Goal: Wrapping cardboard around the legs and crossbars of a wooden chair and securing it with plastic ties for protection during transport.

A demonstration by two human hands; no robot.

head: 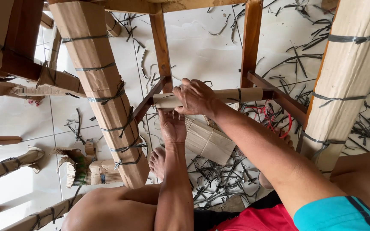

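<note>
Right hand [195, 97]: closed over the top of the wrap, fingers curled down the far side, pressing cardboard to wood.
Left hand [172, 126]: palm up beneath the same spot, fingers pressed together against the underside of the wrap (fingertips hidden behind it, so whether they pinch an edge cannot be told).
Wrap [228, 96]: a cardboard sleeve rolled round the rung, between the two hands at its left end, running right toward the next post; no strap shows on the stretch under the hands.
Rung [279, 97]: a low horizontal bar of a brown wooden frame, bare at its right end.
Leg [103, 94]: left of the hands, already sleeved in cardboard and bound with dark straps at intervals (a second such leg stands at right).
Sheet [208, 141]: loose corrugated cardboard on the floor just below the hands.
Offcuts [219, 179]: dark strap trimmings scattered over the white tiles.
Handling: judged best held tight with the seam overlapped and kept under the upper hand, so the roll does not spring open.
</note>
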